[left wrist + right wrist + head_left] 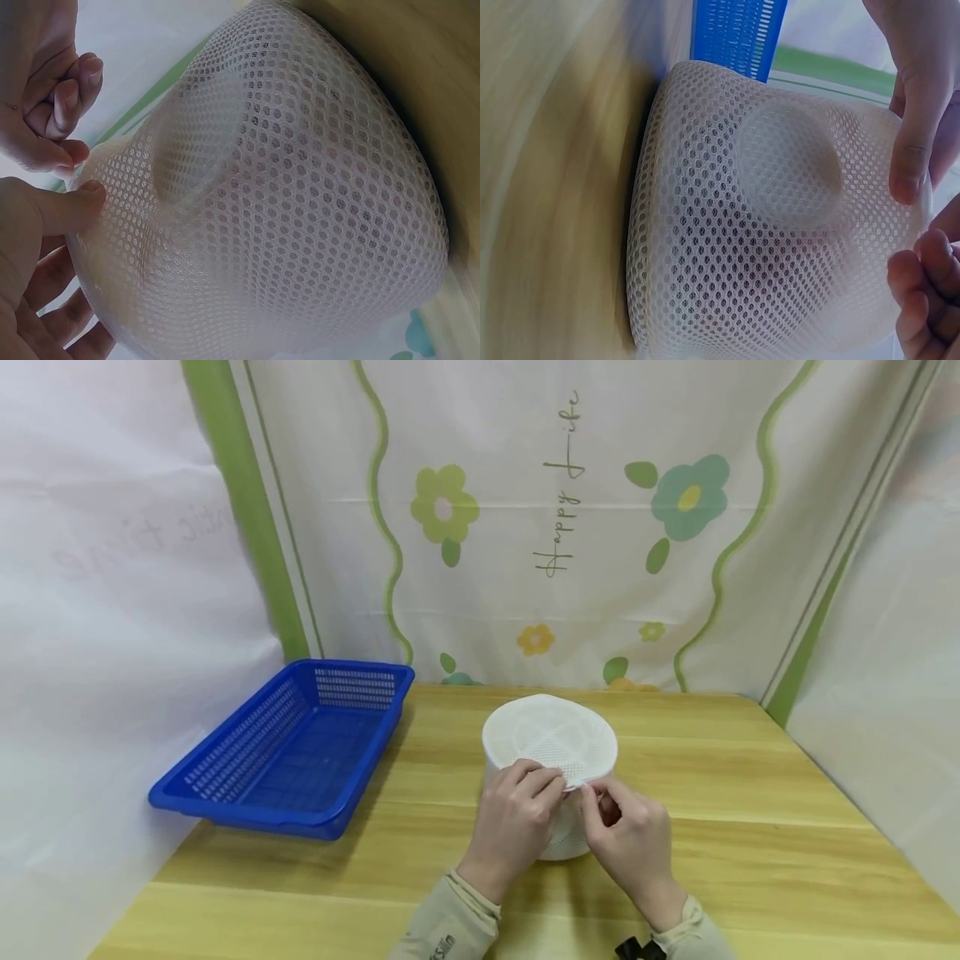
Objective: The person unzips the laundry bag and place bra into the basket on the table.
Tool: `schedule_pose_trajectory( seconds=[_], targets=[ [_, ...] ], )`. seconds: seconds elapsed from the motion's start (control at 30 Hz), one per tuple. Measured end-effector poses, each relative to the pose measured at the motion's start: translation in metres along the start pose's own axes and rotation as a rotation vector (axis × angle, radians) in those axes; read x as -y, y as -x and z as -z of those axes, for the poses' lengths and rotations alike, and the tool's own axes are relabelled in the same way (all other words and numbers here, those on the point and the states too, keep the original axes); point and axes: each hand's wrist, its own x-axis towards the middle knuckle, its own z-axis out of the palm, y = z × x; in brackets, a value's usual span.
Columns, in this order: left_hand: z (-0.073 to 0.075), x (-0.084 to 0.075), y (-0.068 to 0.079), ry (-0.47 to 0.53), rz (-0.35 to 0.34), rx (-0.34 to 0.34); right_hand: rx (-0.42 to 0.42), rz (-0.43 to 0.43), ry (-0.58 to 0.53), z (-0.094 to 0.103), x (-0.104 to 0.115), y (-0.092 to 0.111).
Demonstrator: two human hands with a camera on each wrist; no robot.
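Note:
A white, drum-shaped mesh laundry bag [551, 735] stands upright on the table, its round lid lying over the top. My left hand [517, 810] grips the front of the rim, thumb on the mesh side and fingers over the edge. Close beside it, my right hand [630, 831] pinches the zipper edge of the bag between thumb and forefinger. What lies inside those fingertips is mostly hidden. In the left wrist view, the thumb presses the mesh side [300, 172] near the rim. A round padded patch [787, 165] shows on the bag's wall in the right wrist view.
A blue plastic basket [330, 817] with slotted sides stands at the left of the wooden table [750, 860]. Behind the table hangs a flowered white curtain [495, 585], with more white cloth at both sides. A black item [639, 948] sits by the right sleeve.

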Motion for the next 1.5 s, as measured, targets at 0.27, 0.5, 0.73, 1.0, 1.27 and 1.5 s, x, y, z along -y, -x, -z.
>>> schedule_pose_trajectory(
  seconds=[0.27,0.5,0.73,1.0,1.27,1.5],
  targets=[
    [0.001,0.0006,-0.0023,-0.013,-0.012,0.012,-0.003,-0.057,0.034,0.0002,-0.0008,-0.0007],
    [0.0007,0.0008,-0.0025,-0.019,-0.022,0.011,-0.014,-0.105,0.07,0.0009,0.0013,0.0002],
    [-0.0024,-0.0007,-0.0038,-0.012,-0.038,-0.002,-0.034,-0.142,0.064,0.0022,0.0021,0.0019],
    [-0.0046,-0.0028,-0.0038,-0.026,-0.048,-0.014,-0.046,-0.16,0.059,0.0019,-0.0001,0.004],
    [-0.002,-0.0022,-0.0008,-0.03,-0.025,-0.02,-0.072,-0.178,0.08,0.0008,-0.0018,0.004],
    [-0.0009,-0.0011,0.0005,-0.016,0.006,-0.019,-0.06,-0.17,0.05,0.0002,-0.0038,0.0027]
  ],
)
